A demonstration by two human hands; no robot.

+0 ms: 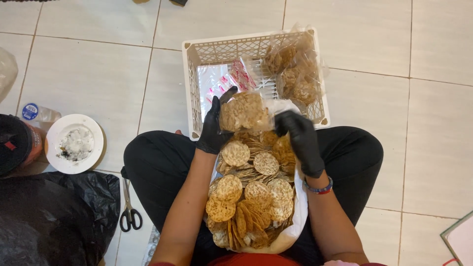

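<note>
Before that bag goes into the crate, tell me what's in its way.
Nothing visible. Both hands hold the bag at the crate's near rim; bare bottom lies ahead, filled bags sit only at its right.

Two hands, a left hand (pixel 214 129) and a right hand (pixel 301 140), each in a black glove. One white plastic basket (pixel 193 88). One filled bag of crackers (pixel 243 111) between the hands. More filled bags (pixel 293 69) in the basket, too bunched to count. One big heap of round crackers (pixel 251 197), too many to count. One white plate (pixel 74 144). One pair of scissors (pixel 129 207). One black bag (pixel 54 221)
</note>
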